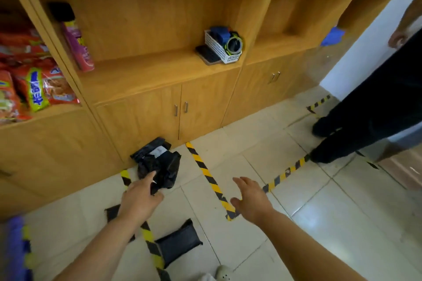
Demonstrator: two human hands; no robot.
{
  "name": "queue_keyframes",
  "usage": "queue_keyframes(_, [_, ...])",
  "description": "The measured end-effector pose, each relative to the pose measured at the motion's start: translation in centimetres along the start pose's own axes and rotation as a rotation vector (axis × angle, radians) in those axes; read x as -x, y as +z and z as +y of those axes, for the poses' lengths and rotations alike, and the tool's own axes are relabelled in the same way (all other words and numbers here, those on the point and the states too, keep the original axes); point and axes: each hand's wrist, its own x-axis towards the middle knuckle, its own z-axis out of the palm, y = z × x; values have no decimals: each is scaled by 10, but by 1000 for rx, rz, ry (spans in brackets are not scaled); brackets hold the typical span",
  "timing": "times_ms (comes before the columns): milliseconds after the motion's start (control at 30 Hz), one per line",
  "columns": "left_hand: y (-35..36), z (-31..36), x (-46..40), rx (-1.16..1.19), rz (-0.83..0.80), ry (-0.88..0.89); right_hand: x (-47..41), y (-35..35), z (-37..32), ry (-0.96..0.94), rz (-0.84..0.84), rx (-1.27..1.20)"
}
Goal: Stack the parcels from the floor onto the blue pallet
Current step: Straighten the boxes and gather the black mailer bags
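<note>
A crumpled black plastic parcel (163, 167) lies on the floor tiles against the wooden cabinet. My left hand (140, 198) reaches to its near corner, and the corner sits pinched between thumb and forefinger. Behind it lies a second black parcel (151, 147) with a white label. A flat black parcel (178, 243) lies nearer me, across a tape line. Another black parcel (112, 211) shows partly from under my left forearm. My right hand (249, 198) hovers over the floor with its fingers spread, holding nothing. A blurred blue-purple shape (16, 248) at the lower left edge may be the pallet.
Yellow-black tape (206, 172) marks lines on the tiles. The wooden shelf unit (159, 75) holds a white basket (219, 49), a pink can and snack packs. A person in dark trousers (365, 121) stands at the right. A shoe tip (225, 274) shows at the bottom.
</note>
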Motion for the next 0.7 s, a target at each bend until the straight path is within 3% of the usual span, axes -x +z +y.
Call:
queue_keyframes(300, [106,3,-6,315,23,-358,-100,36,67,-200,-219,109])
queue_keyframes(700, [252,-115,-67,338,-26,-574,-198,236,60,-294,-454,53])
